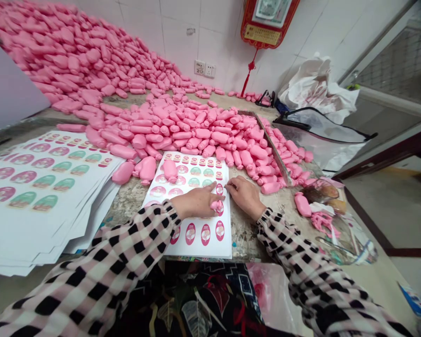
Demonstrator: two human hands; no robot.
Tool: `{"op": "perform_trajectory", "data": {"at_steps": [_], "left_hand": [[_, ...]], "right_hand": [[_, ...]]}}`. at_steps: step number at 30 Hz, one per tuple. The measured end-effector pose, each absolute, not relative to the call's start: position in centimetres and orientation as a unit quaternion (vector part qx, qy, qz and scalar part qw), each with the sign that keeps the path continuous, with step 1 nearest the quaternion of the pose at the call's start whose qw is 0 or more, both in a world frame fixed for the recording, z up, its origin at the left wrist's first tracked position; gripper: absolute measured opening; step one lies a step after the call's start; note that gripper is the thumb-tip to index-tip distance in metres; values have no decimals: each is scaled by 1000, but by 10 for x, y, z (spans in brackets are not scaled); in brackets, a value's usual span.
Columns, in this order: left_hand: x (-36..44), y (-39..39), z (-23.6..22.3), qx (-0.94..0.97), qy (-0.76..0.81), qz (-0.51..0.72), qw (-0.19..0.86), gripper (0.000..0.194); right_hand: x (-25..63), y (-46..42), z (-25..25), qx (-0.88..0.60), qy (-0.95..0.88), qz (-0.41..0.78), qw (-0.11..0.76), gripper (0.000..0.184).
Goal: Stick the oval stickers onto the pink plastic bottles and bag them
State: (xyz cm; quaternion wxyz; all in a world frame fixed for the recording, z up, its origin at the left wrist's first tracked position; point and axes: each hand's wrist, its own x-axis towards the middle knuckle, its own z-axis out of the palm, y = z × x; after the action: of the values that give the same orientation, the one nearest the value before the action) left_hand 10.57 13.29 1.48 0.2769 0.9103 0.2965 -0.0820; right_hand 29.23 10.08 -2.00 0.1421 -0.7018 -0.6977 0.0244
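A white sheet of stickers (196, 250) lies on the worktable in front of me, printed with rows of pink and green oval labels. My left hand (198, 201) rests across it, fingers curled round a small pink bottle (216, 206) whose neck end shows, while the index finger reaches toward the right column. At the sheet's right edge, my right hand (244, 194) has thumb and fingertips pinched together beside an oval sticker (219, 189); whatever is between them is too small to make out. Another pink bottle (170, 171) lies on the sheet's upper left.
A large heap of pink bottles (182, 124) spreads behind the sheet and up the wall at left. Stacked sticker sheets (49, 224) lie to the left. A metal strip (275, 152) borders the heap's right side. Bags and scraps (324, 220) lie at right.
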Motion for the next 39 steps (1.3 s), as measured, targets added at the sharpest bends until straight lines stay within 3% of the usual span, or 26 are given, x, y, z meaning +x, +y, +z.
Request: {"op": "perform_trajectory", "data": {"at_steps": [9, 20, 31, 39], "left_hand": [[107, 133, 13, 909, 306, -92, 266, 62], [107, 132, 16, 911, 307, -98, 258, 61], [106, 135, 12, 915, 292, -94, 262, 62], [106, 136, 7, 917, 287, -82, 265, 63]], "right_hand": [[298, 103, -32, -709, -663, 116, 213, 18], [296, 101, -27, -711, -669, 104, 190, 18], [282, 97, -45, -757, -574, 146, 276, 20], [281, 114, -35, -765, -591, 131, 221, 18]]}}
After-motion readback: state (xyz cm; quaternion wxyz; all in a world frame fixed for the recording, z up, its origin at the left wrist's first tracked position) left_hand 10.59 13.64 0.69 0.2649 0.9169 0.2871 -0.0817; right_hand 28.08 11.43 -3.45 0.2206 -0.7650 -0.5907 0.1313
